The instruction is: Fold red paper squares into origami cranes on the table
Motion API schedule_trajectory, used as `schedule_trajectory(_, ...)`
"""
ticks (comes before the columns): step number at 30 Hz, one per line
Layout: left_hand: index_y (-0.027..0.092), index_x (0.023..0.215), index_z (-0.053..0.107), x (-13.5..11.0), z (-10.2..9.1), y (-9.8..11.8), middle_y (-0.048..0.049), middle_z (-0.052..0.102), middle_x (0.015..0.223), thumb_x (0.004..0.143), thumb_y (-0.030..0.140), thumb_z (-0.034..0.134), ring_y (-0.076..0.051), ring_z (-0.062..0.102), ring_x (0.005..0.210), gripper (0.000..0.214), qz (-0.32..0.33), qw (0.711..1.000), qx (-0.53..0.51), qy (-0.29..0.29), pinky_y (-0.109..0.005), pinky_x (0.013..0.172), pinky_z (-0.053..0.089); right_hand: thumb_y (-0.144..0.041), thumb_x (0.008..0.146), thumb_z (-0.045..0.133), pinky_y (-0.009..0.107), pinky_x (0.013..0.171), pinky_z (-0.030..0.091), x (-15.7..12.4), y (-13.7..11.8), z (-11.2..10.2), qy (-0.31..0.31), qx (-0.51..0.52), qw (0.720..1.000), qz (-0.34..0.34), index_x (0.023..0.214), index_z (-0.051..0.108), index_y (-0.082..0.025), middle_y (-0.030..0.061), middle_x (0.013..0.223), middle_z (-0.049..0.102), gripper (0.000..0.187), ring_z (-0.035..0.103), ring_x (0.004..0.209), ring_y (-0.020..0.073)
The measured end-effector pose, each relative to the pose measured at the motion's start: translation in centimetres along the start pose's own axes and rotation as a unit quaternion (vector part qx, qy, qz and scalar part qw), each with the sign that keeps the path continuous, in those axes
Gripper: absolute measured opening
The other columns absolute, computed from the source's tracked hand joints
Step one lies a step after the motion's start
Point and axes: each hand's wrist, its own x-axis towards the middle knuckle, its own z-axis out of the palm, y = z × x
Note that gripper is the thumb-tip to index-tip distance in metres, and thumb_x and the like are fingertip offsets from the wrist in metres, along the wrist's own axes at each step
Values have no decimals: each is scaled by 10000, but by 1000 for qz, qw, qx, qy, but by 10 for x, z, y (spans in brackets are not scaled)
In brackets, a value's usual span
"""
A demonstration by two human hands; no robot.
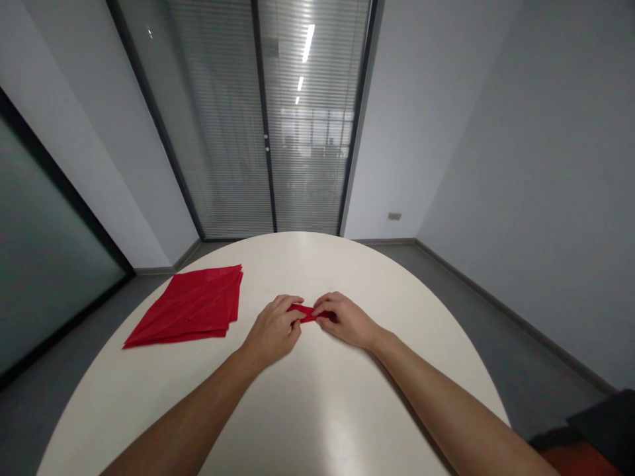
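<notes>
A small, narrow folded piece of red cloth or thin sheet [308, 315] lies between my hands at the middle of the round table; I cannot tell which material it is. My left hand [276, 328] grips its left end, with fingers curled over it. At the right end, my right hand [346, 320] holds it between thumb and bent fingers. Only the short middle stretch shows, as my fingers cover both ends. Apart from my hands, to the left, a larger stack of red sheets [191, 305] lies flat, creased, with layered edges at its right side.
The round white table [317, 410] curves away on both sides. Beyond its far edge stand glass panels with blinds [310, 152] and grey walls. A dark and orange object, perhaps a chair [602, 430], shows at the lower right.
</notes>
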Motion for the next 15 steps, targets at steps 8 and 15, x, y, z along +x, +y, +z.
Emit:
schedule_trajectory(8,222,988,753,1,1,0,-69,675,1251,951,155,563,-257,570,1161,205,4,1000,22,5,-469,1011,511,-192,956,591,359,891,470,1,-3,0,-3,-23,1000,8,1023,724,-203,76,994,715,149,615,971,216)
schedule_trajectory(15,214,1053,718,1,5,-4,-65,649,1364,935,118,551,-268,554,1271,226,2,1000,18,4,-508,1104,451,-173,987,527,356,909,466,1,-3,-1,-5,-30,1000,-4,1190,709,-234,83,1054,703,279,605,987,214)
